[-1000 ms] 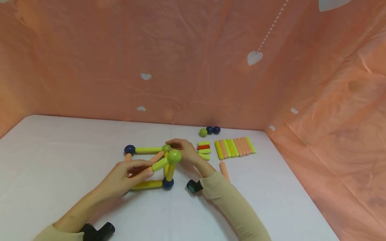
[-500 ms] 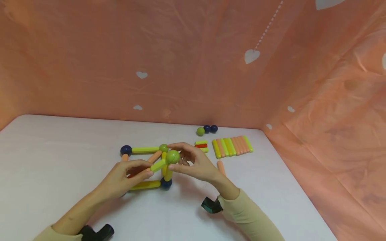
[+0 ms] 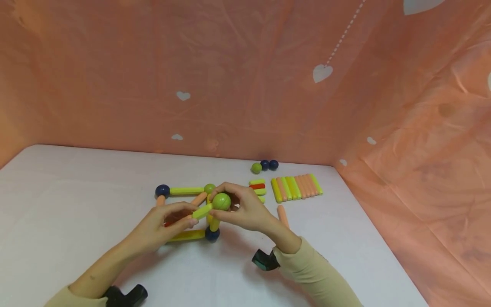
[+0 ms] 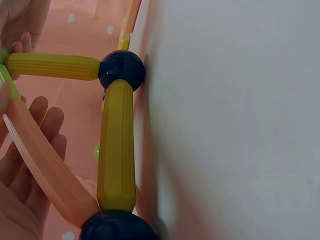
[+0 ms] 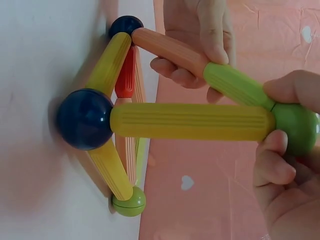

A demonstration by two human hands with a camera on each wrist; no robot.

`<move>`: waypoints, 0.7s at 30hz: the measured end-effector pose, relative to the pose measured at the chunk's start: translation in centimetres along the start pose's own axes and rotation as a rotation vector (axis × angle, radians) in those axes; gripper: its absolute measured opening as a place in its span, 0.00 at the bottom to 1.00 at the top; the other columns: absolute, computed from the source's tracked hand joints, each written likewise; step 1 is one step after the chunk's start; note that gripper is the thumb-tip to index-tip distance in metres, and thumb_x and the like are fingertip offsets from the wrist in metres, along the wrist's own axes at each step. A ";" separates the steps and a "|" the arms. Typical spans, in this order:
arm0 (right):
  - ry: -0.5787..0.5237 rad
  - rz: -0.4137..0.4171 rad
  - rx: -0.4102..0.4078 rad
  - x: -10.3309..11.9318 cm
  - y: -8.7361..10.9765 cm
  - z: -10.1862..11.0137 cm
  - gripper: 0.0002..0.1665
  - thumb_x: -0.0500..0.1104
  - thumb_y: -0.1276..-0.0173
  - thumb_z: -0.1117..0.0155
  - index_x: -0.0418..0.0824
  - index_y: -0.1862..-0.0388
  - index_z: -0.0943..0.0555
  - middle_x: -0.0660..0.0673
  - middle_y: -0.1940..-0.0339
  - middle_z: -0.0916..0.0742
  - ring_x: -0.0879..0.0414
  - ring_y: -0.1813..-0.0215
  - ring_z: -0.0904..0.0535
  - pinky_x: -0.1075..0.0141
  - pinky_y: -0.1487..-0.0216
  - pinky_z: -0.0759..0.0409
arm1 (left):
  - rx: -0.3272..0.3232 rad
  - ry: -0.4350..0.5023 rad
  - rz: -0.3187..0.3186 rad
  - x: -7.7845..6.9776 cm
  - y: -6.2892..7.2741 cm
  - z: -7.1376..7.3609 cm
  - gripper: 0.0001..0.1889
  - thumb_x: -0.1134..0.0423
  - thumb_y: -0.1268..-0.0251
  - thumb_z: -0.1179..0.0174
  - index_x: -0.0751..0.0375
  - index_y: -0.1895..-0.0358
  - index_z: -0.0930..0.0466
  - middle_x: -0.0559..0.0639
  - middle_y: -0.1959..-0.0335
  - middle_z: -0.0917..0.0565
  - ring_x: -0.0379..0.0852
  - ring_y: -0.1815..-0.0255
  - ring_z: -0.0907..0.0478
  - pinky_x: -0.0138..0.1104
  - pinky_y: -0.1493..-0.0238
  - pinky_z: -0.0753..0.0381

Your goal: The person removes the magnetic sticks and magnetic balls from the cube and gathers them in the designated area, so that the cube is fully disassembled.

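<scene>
A frame of toy rods and balls stands on the white table. My right hand pinches its raised green ball between thumb and fingers. My left hand holds the short lime rod where it meets an orange rod. Below the green ball, a yellow rod runs down to a navy ball on the table. The orange rod slopes down to another navy ball. A second green ball sits at the frame's far right corner, and a navy ball at its far left.
Right of the frame lie several short rods and a row of yellow, orange and lime rods. One orange rod lies nearer. A loose green ball and two navy balls rest near the table's back edge.
My right hand has come from the far green corner ball back toward me, and its thumb and fingers have closed on the raised green ball. My left hand has kept its hold.
</scene>
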State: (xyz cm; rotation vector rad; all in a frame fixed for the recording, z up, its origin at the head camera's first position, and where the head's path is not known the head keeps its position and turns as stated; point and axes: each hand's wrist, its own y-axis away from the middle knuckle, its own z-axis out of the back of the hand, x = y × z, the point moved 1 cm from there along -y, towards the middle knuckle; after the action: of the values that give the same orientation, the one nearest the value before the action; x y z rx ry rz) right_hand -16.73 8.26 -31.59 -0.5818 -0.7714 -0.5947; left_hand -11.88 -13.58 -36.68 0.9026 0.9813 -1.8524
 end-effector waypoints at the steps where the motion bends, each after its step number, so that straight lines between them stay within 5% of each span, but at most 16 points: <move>1: 0.002 0.001 0.000 0.0 0.0 0.0 0.15 0.34 0.41 0.31 0.37 0.55 0.22 0.43 0.61 0.18 0.63 0.70 0.28 0.74 0.71 0.29 | 0.004 0.004 0.001 0.0 0.0 0.0 0.12 0.61 0.34 0.40 0.61 0.50 0.20 0.50 0.65 0.15 0.37 0.66 0.19 0.29 0.61 0.21; 11: -0.041 0.066 -0.048 -0.1 0.4 0.0 0.05 0.32 0.39 0.34 0.36 0.65 0.21 0.39 0.59 0.14 0.64 0.64 0.22 0.71 0.65 0.20 | 0.005 0.028 0.032 0.1 0.1 0.4 0.14 0.60 0.33 0.41 0.61 0.47 0.20 0.50 0.60 0.13 0.36 0.62 0.17 0.27 0.57 0.21; 17: -0.111 -0.016 -0.032 -0.7 0.7 0.4 0.16 0.35 0.38 0.32 0.35 0.51 0.23 0.38 0.51 0.18 0.60 0.61 0.24 0.72 0.60 0.23 | 0.003 0.033 0.022 -0.1 0.4 0.3 0.13 0.61 0.34 0.40 0.59 0.48 0.20 0.49 0.59 0.14 0.34 0.63 0.19 0.27 0.61 0.22; 21: -0.212 -0.123 0.009 -1.5 0.8 1.1 0.24 0.33 0.34 0.41 0.35 0.38 0.28 0.36 0.41 0.25 0.57 0.58 0.26 0.72 0.56 0.24 | -0.008 0.018 0.042 -0.2 0.6 0.3 0.13 0.60 0.34 0.39 0.57 0.48 0.19 0.47 0.58 0.15 0.33 0.62 0.22 0.27 0.61 0.22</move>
State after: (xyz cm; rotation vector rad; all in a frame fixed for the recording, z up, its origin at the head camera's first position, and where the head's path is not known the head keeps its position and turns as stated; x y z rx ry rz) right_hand -17.53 9.94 -32.30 -0.5982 -1.0149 -0.6484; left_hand -11.36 -13.93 -36.56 0.9293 0.9726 -1.8067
